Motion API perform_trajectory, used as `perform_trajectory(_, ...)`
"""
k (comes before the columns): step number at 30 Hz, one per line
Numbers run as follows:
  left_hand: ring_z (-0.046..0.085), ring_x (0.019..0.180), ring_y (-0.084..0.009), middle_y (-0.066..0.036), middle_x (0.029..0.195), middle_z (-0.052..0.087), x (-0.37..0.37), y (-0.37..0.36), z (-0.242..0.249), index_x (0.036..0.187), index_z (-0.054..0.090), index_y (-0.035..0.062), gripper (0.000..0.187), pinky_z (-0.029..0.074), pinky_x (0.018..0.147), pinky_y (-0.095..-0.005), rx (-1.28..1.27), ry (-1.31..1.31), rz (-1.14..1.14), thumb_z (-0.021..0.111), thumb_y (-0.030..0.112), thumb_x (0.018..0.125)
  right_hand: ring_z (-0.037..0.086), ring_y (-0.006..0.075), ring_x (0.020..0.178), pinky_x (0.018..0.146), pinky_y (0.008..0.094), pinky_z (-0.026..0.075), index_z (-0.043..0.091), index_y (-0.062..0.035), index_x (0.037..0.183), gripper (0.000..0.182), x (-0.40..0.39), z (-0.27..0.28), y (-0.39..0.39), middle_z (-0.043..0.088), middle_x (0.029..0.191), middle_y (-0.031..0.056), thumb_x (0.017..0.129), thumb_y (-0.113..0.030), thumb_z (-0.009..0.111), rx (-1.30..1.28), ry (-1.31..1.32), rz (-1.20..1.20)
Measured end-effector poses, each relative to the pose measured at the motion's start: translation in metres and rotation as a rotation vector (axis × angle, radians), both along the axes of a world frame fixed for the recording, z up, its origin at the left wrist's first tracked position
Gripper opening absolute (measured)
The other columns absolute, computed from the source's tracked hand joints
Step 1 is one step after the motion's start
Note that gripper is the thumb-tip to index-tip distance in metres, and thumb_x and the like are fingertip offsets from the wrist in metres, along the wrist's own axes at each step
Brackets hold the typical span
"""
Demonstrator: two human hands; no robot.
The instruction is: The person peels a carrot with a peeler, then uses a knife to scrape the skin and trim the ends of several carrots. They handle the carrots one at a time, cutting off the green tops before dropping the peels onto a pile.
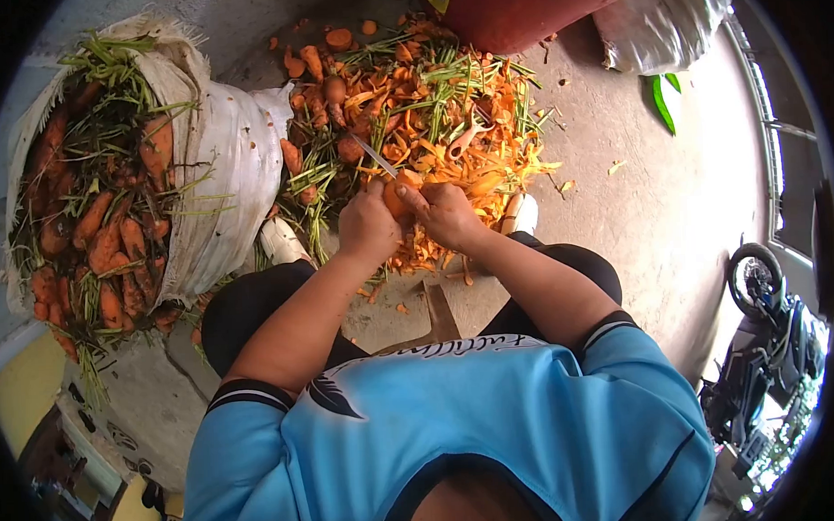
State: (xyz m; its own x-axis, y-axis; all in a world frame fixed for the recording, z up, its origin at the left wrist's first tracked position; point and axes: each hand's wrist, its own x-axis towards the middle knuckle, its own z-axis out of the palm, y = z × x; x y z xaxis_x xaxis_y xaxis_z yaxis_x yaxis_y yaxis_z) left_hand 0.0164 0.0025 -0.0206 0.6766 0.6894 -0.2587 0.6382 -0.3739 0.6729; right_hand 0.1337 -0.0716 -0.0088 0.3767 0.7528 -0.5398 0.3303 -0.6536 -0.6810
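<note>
Nearest: blue shirt (459, 415) at the bottom of the view, dark-clad knees (262, 307) spread either side of the forearms, pale shoes (283, 242) beyond them. Left hand (370, 224) grasping a carrot (397, 202), fingers wrapped round its left side. Right hand (445, 214) closed on its right side, thumb laid over it. Carrot is up between both hands, above the near edge of the peel pile (430, 104). Its long axis is hard to read, mostly under fingers. Knife (374, 155) blade sticks out past the carrot, long axis diagonal, tip to far left. Handle hidden, can't tell which hand has it.

Surface: bare concrete floor (617, 198), bright towards its right edge. Pile is orange peel, green stalks and whole carrots, lying towards the floor's far edge. Open woven sack (230, 175) full of dirty carrots with tops at the floor's left side, mouth facing left.

Far: red tub (528, 9) just past the pile's far right corner, white sack (666, 27) at the far right, green leaf (662, 103) on the floor just below it. Motorcycle (764, 340) by the right edge, metal grille (789, 133) beyond.
</note>
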Motion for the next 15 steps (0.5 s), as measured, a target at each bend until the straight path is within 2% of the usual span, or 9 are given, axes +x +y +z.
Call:
perform_trajectory(3, 0.054, 0.075, -0.0380, -0.020, 0.079, 0.055, 0.002, 0.000, 0.003, 0.083, 0.049, 0.0009, 0.031, 0.044, 0.063, -0.0415, 0.111, -0.032, 0.028, 0.066, 0.019, 0.065, 0.058, 0.0334, 0.066, 0.062, 0.0401, 0.045, 0.060, 0.0024, 0.074, 0.056, 0.001, -0.006, 0.001, 0.057, 0.065, 0.0208, 0.082, -0.051, 0.045, 0.010, 0.080, -0.031)
perform_trajectory(8, 0.054, 0.075, -0.0377, -0.019, 0.080, 0.056, 0.003, 0.005, 0.000, 0.086, 0.049, 0.0015, 0.033, 0.044, 0.062, -0.0425, 0.078, -0.081, 0.012, 0.067, 0.018, 0.063, 0.058, 0.0277, 0.063, 0.061, 0.0378, 0.045, 0.059, 0.0030, 0.077, 0.059, 0.004, -0.004, 0.002, 0.057, 0.062, 0.0161, 0.083, -0.053, 0.041, 0.008, 0.235, -0.098)
perform_trajectory(11, 0.054, 0.081, -0.0360, -0.017, 0.087, 0.056, 0.002, 0.008, -0.001, 0.096, 0.048, 0.0045, 0.047, 0.045, 0.067, -0.0397, 0.021, 0.041, -0.017, 0.072, 0.020, 0.059, 0.055, 0.0234, 0.057, 0.057, 0.0363, 0.044, 0.057, 0.0038, 0.075, 0.061, 0.005, 0.013, 0.005, 0.055, 0.059, 0.0125, 0.083, -0.054, 0.040, -0.072, 0.202, -0.211)
perform_trajectory(12, 0.055, 0.082, -0.0334, -0.016, 0.088, 0.056, 0.002, 0.011, -0.002, 0.097, 0.048, 0.0043, 0.047, 0.045, 0.068, -0.0380, -0.073, 0.015, 0.003, 0.072, 0.019, 0.059, 0.054, 0.0221, 0.055, 0.055, 0.0358, 0.044, 0.056, 0.0042, 0.073, 0.062, 0.005, 0.020, 0.007, 0.054, 0.058, 0.0114, 0.082, -0.055, 0.039, -0.115, 0.167, -0.262)
perform_trajectory(14, 0.057, 0.083, -0.0280, -0.012, 0.090, 0.057, 0.000, 0.019, -0.005, 0.099, 0.049, 0.0039, 0.048, 0.046, 0.071, -0.0346, -0.260, -0.037, 0.045, 0.073, 0.017, 0.060, 0.045, 0.0181, 0.046, 0.047, 0.0315, 0.038, 0.051, -0.0030, 0.065, 0.058, 0.019, 0.019, 0.009, 0.049, 0.054, 0.0080, 0.083, -0.056, 0.037, -0.131, 0.334, -0.336)
perform_trajectory(15, 0.056, 0.081, -0.0228, -0.009, 0.089, 0.056, 0.000, 0.020, -0.008, 0.100, 0.049, 0.0045, 0.046, 0.046, 0.070, -0.0315, -0.373, -0.171, 0.057, 0.073, 0.014, 0.062, 0.041, 0.0161, 0.042, 0.043, 0.0294, 0.035, 0.048, -0.0066, 0.061, 0.056, 0.030, 0.017, 0.011, 0.046, 0.052, 0.0063, 0.083, -0.057, 0.036, -0.136, 0.418, -0.374)
